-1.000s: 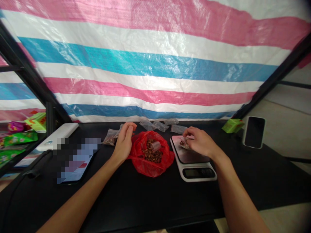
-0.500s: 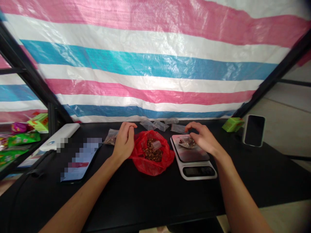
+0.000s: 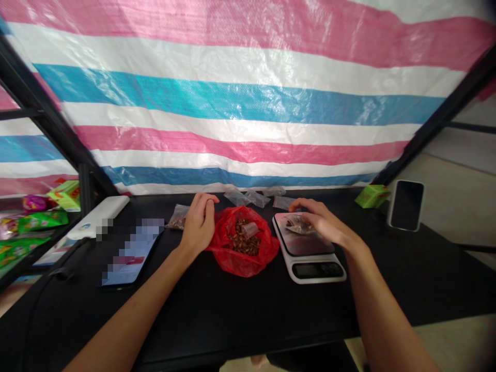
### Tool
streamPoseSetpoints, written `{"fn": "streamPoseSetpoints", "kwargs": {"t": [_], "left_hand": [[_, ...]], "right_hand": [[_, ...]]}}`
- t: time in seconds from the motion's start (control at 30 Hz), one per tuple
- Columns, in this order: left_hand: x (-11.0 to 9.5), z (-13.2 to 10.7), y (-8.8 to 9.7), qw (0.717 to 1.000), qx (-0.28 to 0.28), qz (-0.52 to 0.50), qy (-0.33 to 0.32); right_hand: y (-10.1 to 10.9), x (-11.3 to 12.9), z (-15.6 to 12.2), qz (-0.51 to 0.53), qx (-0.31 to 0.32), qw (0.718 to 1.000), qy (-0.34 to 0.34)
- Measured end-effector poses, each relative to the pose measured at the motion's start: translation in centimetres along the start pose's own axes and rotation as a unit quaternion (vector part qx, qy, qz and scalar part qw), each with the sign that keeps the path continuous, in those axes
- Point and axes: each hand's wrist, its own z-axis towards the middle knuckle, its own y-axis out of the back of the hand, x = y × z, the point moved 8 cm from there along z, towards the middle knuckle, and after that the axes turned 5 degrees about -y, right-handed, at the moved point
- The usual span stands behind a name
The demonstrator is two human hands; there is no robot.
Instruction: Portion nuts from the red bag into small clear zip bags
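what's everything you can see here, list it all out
tarp: 1, pink, white and blue stripes, behind the table
table: 1, black, under everything
red bag: 1, red, open, middle of the table
nuts: many, brown, inside the red bag
cup: 1, clear, on the nuts
scale: 1, white, right of the red bag
small bag: 1, clear, on the scale
empty bags: about 4, clear, back of the table
filled bag: 1, clear, brown contents, left of the left hand
green box: 1, back right
phone: 1, dark screen, upright, far right
white case: 1, back left
packets: several, green, far left
left hand: 1, against the red bag's left edge
right hand: 1, over the scale, touching the small bag
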Motion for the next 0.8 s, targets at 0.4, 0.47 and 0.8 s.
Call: {"fn": "streamPoseSetpoints", "kwargs": {"t": [0.4, 0.47, 0.8], "left_hand": [[-0.7, -0.2, -0.9, 0.999, 0.046, -0.001, -0.002], [-1.3, -0.5, -1.5, 0.997, 0.074, -0.007, -0.012], [0.9, -1.6, -3.6, 0.977, 0.092, -0.164, 0.101]], "right_hand": [[-1.4, 2.2, 0.0, 0.08, -0.034, 0.993, 0.077], [-1.5, 3.4, 0.1, 0.13, -0.082, 0.984, 0.092], [-8.5, 13.6, 1.8, 0.121, -0.103, 0.971, 0.181]]}}
